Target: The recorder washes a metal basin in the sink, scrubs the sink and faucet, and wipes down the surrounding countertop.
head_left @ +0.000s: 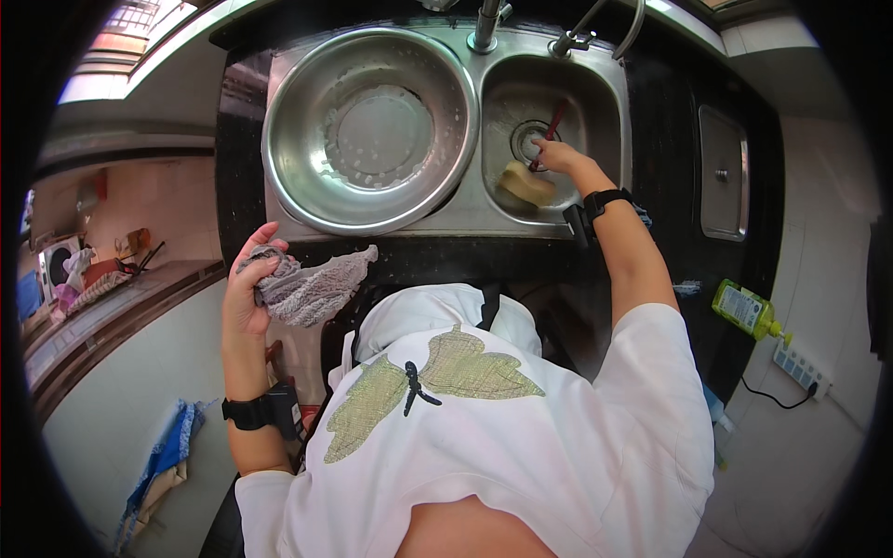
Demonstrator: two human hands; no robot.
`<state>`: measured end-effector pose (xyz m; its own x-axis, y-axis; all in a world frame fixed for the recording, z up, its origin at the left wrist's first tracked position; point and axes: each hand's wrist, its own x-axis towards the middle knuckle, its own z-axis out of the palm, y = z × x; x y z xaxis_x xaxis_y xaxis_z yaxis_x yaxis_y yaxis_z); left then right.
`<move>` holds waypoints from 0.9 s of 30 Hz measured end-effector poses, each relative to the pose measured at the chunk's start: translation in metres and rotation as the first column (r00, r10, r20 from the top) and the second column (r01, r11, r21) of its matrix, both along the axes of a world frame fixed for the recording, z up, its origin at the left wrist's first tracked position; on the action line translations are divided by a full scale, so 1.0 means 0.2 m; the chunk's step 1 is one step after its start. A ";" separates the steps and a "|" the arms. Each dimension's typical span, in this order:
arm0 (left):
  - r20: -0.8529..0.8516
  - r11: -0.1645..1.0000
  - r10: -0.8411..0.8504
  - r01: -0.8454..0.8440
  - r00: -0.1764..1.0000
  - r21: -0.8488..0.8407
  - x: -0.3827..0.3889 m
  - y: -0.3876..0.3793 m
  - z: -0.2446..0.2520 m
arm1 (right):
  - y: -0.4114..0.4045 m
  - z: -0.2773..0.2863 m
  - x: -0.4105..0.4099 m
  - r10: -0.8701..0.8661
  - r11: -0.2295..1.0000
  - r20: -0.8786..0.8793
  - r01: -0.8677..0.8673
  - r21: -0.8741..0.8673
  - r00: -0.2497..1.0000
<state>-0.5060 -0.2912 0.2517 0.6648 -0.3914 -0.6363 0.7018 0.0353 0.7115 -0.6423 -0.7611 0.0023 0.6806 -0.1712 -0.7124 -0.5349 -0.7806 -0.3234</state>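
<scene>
My left hand [254, 282] grips a wet grey cloth [314, 289], which hangs to the right in front of the counter edge. Inside the right sink basin [593, 91], my right hand [556, 155] reaches over the drain [528, 141], at a thin red stick-like thing [558, 118]; the frame does not settle whether the fingers hold it. A yellowish sponge [527, 184] lies in the basin just below that hand. A large round stainless steel basin [373, 206], wet inside with foam spots, rests over the left part of the sink.
Behind the sink stand a metal faucet [486, 31] and a smaller tap [568, 43]. On the black counter's right side are a rectangular metal lid [723, 202] and a yellow-green soap bottle [745, 308]. A white power strip [799, 370] with a plugged-in cable is beyond the bottle.
</scene>
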 end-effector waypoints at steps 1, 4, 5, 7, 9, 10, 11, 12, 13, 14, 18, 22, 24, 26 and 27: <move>0.003 1.000 0.007 -0.007 1.000 0.001 -0.01 0.01 0.00 | -0.02 -0.01 0.01 0.007 1.000 0.003 -0.007 0.001 1.000; -0.031 0.999 0.034 -0.034 0.999 0.000 -0.03 0.01 0.01 | -0.03 -0.10 0.01 0.065 0.987 -0.026 -0.069 -0.147 0.998; -0.026 0.999 0.038 -0.038 0.999 -0.001 -0.03 0.01 0.01 | -0.03 -0.12 0.01 0.069 0.987 -0.021 -0.072 -0.147 0.997; -0.030 0.997 0.058 -0.057 0.998 0.051 -0.04 0.04 0.01 | 0.01 -0.12 0.02 0.064 0.989 -0.112 -0.078 -0.124 0.992; -0.033 0.996 0.062 -0.060 0.998 0.060 -0.04 0.05 0.02 | 0.04 -0.07 0.04 0.071 0.989 -0.078 -0.080 -0.120 0.994; -0.025 0.997 0.065 -0.063 0.998 0.054 -0.05 0.04 0.02 | 0.08 0.02 0.06 0.076 0.990 -0.121 -0.089 -0.111 0.990; -0.017 0.997 0.066 -0.065 0.998 0.048 -0.05 0.04 0.03 | 0.12 0.07 0.08 0.079 0.990 -0.163 -0.096 -0.102 0.984; -0.022 0.997 0.059 -0.058 0.998 0.043 -0.04 0.03 0.02 | 0.15 0.09 0.07 0.071 0.990 -0.167 -0.090 -0.107 0.983; -0.016 0.998 0.052 -0.052 0.998 0.045 -0.04 0.02 0.02 | 0.18 0.10 0.07 0.115 0.989 -0.128 -0.126 -0.083 0.985; -0.010 0.998 0.045 -0.044 0.999 0.048 -0.03 0.01 0.02 | 0.21 0.11 0.08 0.156 0.985 -0.087 -0.162 -0.061 0.984; -0.035 1.000 -0.009 0.009 0.999 0.006 -0.01 -0.05 0.03 | 0.27 0.04 0.08 0.068 0.992 0.124 -0.054 -0.110 0.990; -0.023 1.000 -0.026 0.026 0.999 0.009 0.00 -0.07 0.04 | 0.30 0.05 0.11 -0.046 0.995 0.208 0.063 -0.076 0.977; -0.006 1.000 -0.023 0.023 1.000 0.016 0.00 -0.08 0.03 | 0.32 0.08 0.13 0.076 0.984 0.230 -0.037 -0.172 0.970; -0.031 0.998 0.041 -0.043 0.999 -0.044 0.02 -0.08 0.01 | 0.31 0.20 0.17 0.056 0.982 0.191 -0.019 -0.190 0.980; -0.056 0.996 0.060 -0.064 0.997 -0.067 0.03 -0.10 0.01 | 0.32 0.26 0.20 0.036 0.978 0.149 -0.005 -0.208 0.988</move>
